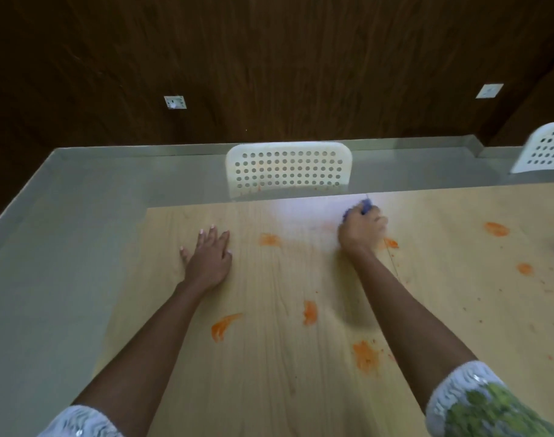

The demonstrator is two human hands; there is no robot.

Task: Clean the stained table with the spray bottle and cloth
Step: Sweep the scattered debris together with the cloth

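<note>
While the left hand (pixel 208 257) lies flat near the tabletop's left edge with fingers straight and slightly spread, the right hand (pixel 360 230) curls its fingers around a bunched blue cloth (pixel 365 207) close to the far edge. Orange smears (pixel 310 312) dot the pale wooden table (pixel 269 373); the blurred cloth shows only above the knuckles.

Cloth (pixel 357 212) mostly hidden, motion-blurred

Bare table (pixel 269 357) between both hands, white chair (pixel 288 168) against far edge, second chair (pixel 546 149) far right
</note>
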